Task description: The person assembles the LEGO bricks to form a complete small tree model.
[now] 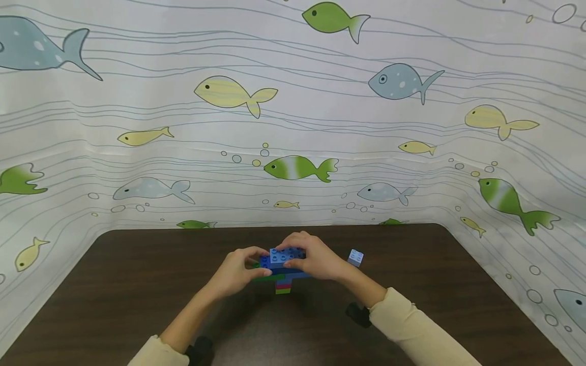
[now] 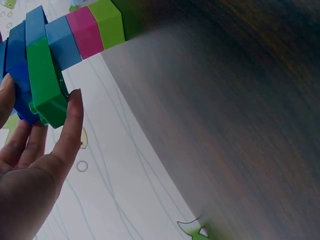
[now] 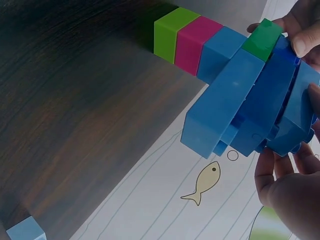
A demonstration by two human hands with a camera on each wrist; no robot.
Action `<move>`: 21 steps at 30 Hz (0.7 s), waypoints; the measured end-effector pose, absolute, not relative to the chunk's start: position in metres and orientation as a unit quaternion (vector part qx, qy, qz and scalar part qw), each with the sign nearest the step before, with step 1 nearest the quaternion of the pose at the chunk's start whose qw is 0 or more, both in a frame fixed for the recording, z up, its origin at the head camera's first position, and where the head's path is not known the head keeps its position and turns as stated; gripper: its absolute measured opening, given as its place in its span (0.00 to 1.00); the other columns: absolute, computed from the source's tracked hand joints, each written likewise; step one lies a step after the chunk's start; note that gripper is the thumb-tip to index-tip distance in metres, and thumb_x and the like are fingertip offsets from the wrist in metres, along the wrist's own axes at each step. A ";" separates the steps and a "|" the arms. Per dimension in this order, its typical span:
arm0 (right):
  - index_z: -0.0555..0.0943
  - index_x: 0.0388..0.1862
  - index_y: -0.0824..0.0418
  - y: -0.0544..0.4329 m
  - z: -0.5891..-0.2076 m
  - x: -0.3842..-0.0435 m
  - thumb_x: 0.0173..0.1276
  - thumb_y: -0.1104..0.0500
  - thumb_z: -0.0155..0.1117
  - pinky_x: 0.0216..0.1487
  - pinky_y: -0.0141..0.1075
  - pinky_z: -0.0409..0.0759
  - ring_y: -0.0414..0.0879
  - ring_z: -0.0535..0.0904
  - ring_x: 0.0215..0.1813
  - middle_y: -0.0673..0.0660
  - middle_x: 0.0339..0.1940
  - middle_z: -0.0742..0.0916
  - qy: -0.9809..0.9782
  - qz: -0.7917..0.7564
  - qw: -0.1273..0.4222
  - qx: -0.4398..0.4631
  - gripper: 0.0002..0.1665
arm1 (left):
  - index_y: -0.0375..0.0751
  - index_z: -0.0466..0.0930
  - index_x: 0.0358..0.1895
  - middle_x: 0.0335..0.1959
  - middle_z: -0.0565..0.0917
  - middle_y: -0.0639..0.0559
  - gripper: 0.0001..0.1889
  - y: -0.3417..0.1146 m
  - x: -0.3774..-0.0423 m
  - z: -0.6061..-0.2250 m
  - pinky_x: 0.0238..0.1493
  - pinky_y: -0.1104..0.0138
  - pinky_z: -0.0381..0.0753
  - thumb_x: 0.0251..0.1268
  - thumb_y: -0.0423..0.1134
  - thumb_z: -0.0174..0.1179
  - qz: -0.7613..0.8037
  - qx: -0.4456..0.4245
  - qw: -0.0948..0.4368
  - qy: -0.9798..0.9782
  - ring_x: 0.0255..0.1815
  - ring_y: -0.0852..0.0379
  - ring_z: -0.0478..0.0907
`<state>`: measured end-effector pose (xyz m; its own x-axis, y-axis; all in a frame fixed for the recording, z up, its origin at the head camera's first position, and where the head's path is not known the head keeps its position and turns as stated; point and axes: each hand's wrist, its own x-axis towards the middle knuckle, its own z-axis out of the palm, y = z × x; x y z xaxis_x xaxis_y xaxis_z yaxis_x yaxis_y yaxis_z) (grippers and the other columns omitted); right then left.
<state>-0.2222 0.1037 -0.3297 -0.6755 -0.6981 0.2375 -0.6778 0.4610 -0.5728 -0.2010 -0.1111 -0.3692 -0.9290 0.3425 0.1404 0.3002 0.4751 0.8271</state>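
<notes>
A tower of toy building bricks stands on the table, wider at the top than below. Its narrow stem has a lime brick (image 3: 170,40), a magenta brick (image 3: 195,47) and a blue brick (image 3: 217,50). Above them lie a green brick (image 2: 45,82) and a long blue brick (image 3: 220,102) side by side, then dark blue bricks (image 3: 265,102). My left hand (image 1: 232,274) grips the tower's left end, a finger against the green brick and the thumb by the dark blue. My right hand (image 1: 318,258) holds the light blue top brick (image 1: 277,257) between thumb and fingers.
A loose light blue brick (image 1: 355,257) lies on the dark wooden table (image 1: 137,284), right of the right hand. Behind the table and along its sides hangs a white fish-patterned sheet (image 1: 293,122).
</notes>
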 end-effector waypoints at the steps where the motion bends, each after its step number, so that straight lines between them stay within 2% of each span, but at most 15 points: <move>1: 0.80 0.49 0.61 0.103 -0.329 -0.222 0.59 0.63 0.65 0.47 0.35 0.73 0.47 0.71 0.49 0.53 0.46 0.81 0.854 -0.328 0.016 -0.403 0.17 | 0.34 0.77 0.48 0.44 0.80 0.40 0.18 -0.111 -0.201 -0.369 0.40 0.55 0.79 0.55 0.38 0.64 0.477 0.187 0.022 0.859 0.43 0.41 0.78; 21: 0.79 0.49 0.60 0.103 -0.326 -0.222 0.59 0.63 0.65 0.47 0.35 0.72 0.47 0.70 0.49 0.53 0.47 0.81 0.860 -0.300 0.012 -0.414 0.17 | 0.34 0.77 0.47 0.42 0.80 0.41 0.18 -0.111 -0.200 -0.366 0.40 0.56 0.80 0.54 0.37 0.65 0.464 0.201 0.017 0.863 0.41 0.43 0.79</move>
